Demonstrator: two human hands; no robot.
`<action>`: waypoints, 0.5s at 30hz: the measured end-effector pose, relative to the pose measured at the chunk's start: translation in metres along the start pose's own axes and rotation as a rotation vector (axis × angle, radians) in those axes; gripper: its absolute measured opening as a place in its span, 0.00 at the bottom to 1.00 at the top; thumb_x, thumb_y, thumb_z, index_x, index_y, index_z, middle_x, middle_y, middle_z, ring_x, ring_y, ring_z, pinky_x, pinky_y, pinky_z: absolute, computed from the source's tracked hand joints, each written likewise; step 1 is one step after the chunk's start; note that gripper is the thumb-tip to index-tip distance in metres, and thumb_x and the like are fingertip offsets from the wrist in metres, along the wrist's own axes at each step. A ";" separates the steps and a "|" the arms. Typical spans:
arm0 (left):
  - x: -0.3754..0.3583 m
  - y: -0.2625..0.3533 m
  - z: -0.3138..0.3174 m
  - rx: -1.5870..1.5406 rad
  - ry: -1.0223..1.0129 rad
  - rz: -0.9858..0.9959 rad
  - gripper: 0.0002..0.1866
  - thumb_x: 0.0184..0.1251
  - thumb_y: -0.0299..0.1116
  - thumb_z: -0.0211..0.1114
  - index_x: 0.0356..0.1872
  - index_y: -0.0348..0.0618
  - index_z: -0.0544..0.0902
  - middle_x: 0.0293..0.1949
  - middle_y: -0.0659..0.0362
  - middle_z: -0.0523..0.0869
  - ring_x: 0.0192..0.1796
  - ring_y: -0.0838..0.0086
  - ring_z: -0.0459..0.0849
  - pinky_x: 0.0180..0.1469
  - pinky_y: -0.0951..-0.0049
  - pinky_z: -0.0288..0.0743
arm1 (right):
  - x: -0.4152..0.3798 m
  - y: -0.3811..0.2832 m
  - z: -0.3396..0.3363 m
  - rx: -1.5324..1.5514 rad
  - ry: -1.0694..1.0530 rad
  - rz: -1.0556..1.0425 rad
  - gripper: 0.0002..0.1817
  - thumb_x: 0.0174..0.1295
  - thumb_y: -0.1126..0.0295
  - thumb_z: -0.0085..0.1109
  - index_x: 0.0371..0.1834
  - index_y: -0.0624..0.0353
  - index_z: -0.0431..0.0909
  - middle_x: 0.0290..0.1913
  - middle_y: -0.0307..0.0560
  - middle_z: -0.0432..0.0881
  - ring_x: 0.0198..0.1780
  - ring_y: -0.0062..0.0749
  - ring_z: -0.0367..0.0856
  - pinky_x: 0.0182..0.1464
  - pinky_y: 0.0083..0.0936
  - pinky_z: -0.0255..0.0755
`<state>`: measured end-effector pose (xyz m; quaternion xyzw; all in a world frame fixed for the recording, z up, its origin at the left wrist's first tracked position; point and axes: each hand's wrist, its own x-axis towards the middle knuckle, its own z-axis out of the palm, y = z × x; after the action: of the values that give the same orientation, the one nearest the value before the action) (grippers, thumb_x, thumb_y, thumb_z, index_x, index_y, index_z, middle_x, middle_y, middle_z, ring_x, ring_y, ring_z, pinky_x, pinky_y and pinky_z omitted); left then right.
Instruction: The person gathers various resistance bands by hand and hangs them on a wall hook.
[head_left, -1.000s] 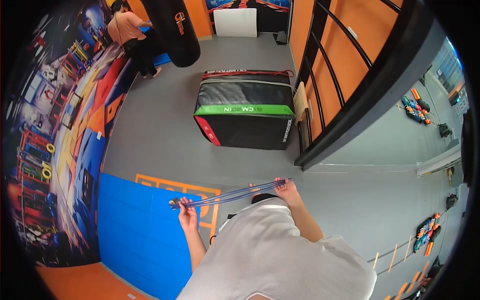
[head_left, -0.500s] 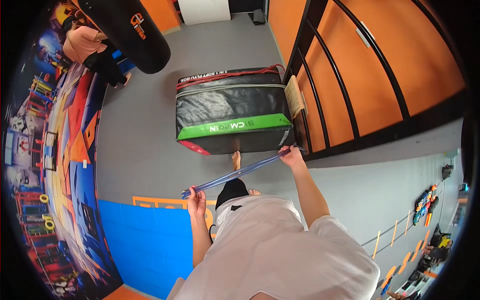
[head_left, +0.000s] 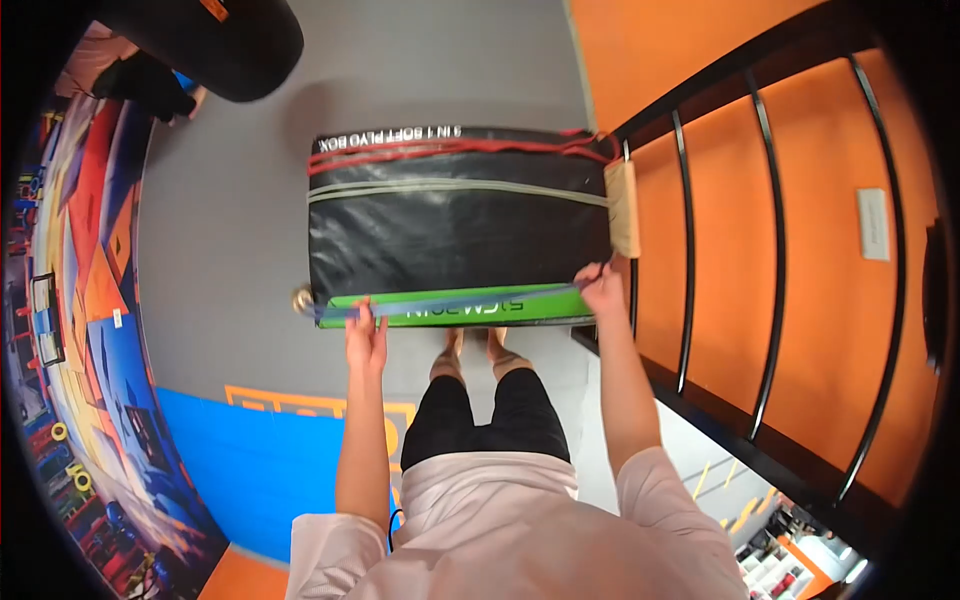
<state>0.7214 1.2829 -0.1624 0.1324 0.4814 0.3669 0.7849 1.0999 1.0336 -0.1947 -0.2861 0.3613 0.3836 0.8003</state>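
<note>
A translucent blue-purple resistance band (head_left: 480, 300) is stretched between my two hands over the near edge of a black soft plyo box (head_left: 450, 240). My left hand (head_left: 366, 338) has its fingers closed on the band near the box's front left corner. At the front right corner my right hand (head_left: 601, 289) grips the other end. Across the box top lie a red band (head_left: 400, 154) and, nearer to me, a grey band (head_left: 450, 187). The box's green strip (head_left: 390, 297) is partly covered by the blue-purple band.
A black punching bag (head_left: 235, 50) hangs at the upper left, beside another person (head_left: 140, 82). Black wall bars (head_left: 770, 260) stand along the right, with a tan pad (head_left: 622, 210) between them and the box. A blue mat (head_left: 260, 465) lies at the lower left.
I have come closer to the box, and both feet now stand at its near side. My hands have moved forward with the band, which is now nearly level over the box edge.
</note>
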 end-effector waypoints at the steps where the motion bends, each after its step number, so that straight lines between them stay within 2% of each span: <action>1: 0.018 -0.003 0.006 -0.008 -0.026 0.005 0.09 0.67 0.29 0.58 0.46 0.50 0.72 0.49 0.63 0.79 0.53 0.75 0.76 0.62 0.63 0.62 | 0.018 -0.002 0.005 -0.014 0.010 0.015 0.21 0.72 0.52 0.26 0.27 0.54 0.59 0.19 0.39 0.58 0.21 0.28 0.58 0.30 0.28 0.61; 3: 0.054 -0.002 0.011 0.033 -0.015 -0.010 0.10 0.65 0.30 0.60 0.46 0.52 0.72 0.49 0.66 0.80 0.54 0.76 0.75 0.62 0.66 0.62 | 0.044 -0.002 0.032 -0.010 0.029 0.043 0.21 0.73 0.53 0.24 0.29 0.54 0.59 0.20 0.39 0.59 0.23 0.30 0.59 0.34 0.28 0.62; 6: 0.112 0.002 0.028 0.118 0.131 -0.064 0.10 0.66 0.29 0.58 0.47 0.52 0.73 0.48 0.65 0.80 0.56 0.76 0.76 0.62 0.67 0.65 | 0.095 -0.009 0.042 0.000 0.030 0.050 0.18 0.73 0.57 0.28 0.34 0.59 0.62 0.34 0.49 0.71 0.39 0.41 0.73 0.50 0.41 0.71; 7: 0.135 0.003 0.027 0.093 0.083 -0.065 0.11 0.66 0.28 0.58 0.48 0.50 0.72 0.49 0.63 0.80 0.56 0.74 0.76 0.62 0.67 0.67 | 0.110 -0.008 0.044 -0.034 0.060 0.052 0.17 0.73 0.58 0.30 0.37 0.61 0.62 0.41 0.52 0.71 0.46 0.46 0.73 0.55 0.44 0.69; 9: 0.172 0.006 0.038 0.108 0.152 -0.114 0.09 0.65 0.25 0.57 0.46 0.43 0.73 0.50 0.57 0.78 0.57 0.67 0.76 0.62 0.66 0.71 | 0.130 -0.004 0.042 -0.072 0.109 0.016 0.16 0.72 0.60 0.32 0.41 0.63 0.62 0.52 0.58 0.71 0.59 0.53 0.70 0.64 0.50 0.63; 10: 0.191 0.008 0.042 0.118 0.164 -0.133 0.09 0.65 0.24 0.57 0.46 0.42 0.73 0.50 0.56 0.79 0.56 0.66 0.77 0.60 0.67 0.73 | 0.132 -0.002 0.050 -0.120 0.122 -0.014 0.15 0.72 0.61 0.33 0.43 0.64 0.63 0.53 0.59 0.70 0.58 0.52 0.71 0.63 0.48 0.64; 12: 0.219 0.012 0.052 0.116 0.184 -0.175 0.14 0.66 0.24 0.57 0.51 0.41 0.69 0.49 0.53 0.79 0.53 0.66 0.79 0.57 0.67 0.75 | 0.149 -0.010 0.049 -0.270 0.098 -0.063 0.16 0.72 0.62 0.36 0.48 0.66 0.63 0.55 0.60 0.70 0.60 0.51 0.69 0.64 0.46 0.63; 13: 0.229 0.012 0.055 0.114 0.195 -0.178 0.14 0.66 0.24 0.57 0.51 0.41 0.69 0.49 0.53 0.79 0.53 0.66 0.79 0.57 0.67 0.75 | 0.156 -0.012 0.052 -0.359 0.161 -0.047 0.16 0.71 0.63 0.39 0.51 0.66 0.64 0.56 0.60 0.70 0.61 0.48 0.67 0.63 0.43 0.65; 15: 0.248 0.014 0.064 0.290 0.181 -0.192 0.12 0.66 0.25 0.57 0.49 0.42 0.71 0.47 0.54 0.81 0.52 0.66 0.80 0.57 0.68 0.76 | 0.162 -0.015 0.065 -0.378 0.174 -0.075 0.16 0.71 0.63 0.40 0.51 0.66 0.65 0.56 0.59 0.70 0.60 0.48 0.68 0.62 0.42 0.66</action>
<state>0.8355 1.4760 -0.2858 0.1642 0.6082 0.2273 0.7426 1.2079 1.1392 -0.2835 -0.4763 0.3399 0.3885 0.7118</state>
